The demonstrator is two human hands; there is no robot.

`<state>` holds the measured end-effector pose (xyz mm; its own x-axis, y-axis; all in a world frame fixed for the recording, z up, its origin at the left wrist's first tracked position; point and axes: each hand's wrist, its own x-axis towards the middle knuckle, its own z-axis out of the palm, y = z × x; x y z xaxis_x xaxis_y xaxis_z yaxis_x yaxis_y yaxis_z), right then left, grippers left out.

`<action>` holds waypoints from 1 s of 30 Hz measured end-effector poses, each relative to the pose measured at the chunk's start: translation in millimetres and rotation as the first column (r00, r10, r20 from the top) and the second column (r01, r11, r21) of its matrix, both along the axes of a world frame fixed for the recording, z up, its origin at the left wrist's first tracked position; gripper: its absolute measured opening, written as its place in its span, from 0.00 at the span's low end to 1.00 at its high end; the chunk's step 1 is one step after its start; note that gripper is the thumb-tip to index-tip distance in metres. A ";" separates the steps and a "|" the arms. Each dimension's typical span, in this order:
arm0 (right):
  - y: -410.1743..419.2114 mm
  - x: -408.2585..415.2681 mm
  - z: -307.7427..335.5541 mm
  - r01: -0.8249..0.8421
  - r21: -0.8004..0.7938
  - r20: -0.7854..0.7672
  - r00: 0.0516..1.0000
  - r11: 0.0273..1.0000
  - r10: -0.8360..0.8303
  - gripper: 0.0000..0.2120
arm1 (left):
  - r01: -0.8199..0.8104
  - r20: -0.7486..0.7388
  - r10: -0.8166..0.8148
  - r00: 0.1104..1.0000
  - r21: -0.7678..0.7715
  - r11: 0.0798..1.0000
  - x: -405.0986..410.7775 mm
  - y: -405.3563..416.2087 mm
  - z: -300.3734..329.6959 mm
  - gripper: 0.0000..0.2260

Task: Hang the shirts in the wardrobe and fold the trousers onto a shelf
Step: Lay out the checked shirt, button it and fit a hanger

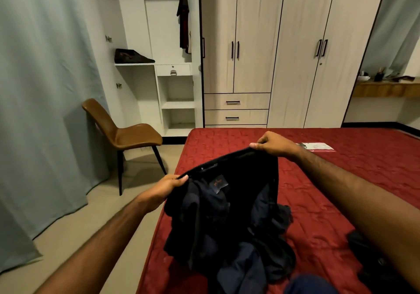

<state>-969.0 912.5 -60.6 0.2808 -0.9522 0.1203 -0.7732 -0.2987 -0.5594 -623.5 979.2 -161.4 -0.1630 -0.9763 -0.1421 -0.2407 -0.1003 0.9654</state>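
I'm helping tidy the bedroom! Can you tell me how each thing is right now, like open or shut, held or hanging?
Dark trousers: held up by the waistband, legs bunched on the red bed.
Left hand: grips the waistband.
Right hand: grips the waistband.
Left wardrobe section: open.
Dark shirt: hanging inside.
Folded garment: lying on a shelf.
Other wardrobe doors: closed.
Brown chair: upright.

Trousers (pixel 229 214) on bed (pixel 341 180), wardrobe (pixel 261 44) behind it, chair (pixel 127 134) left of bed.

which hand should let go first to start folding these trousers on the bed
Probably the right hand: it pinches the far end of the dark trousers waistband and can swing across to the left hand.
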 end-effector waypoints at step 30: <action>20.9 160.0 238.1 -0.016 -0.580 -0.298 0.935 0.814 -0.194 0.13 | 0.252 0.630 0.713 0.308 -0.776 0.578 69.9 -0.1 329.8 0.12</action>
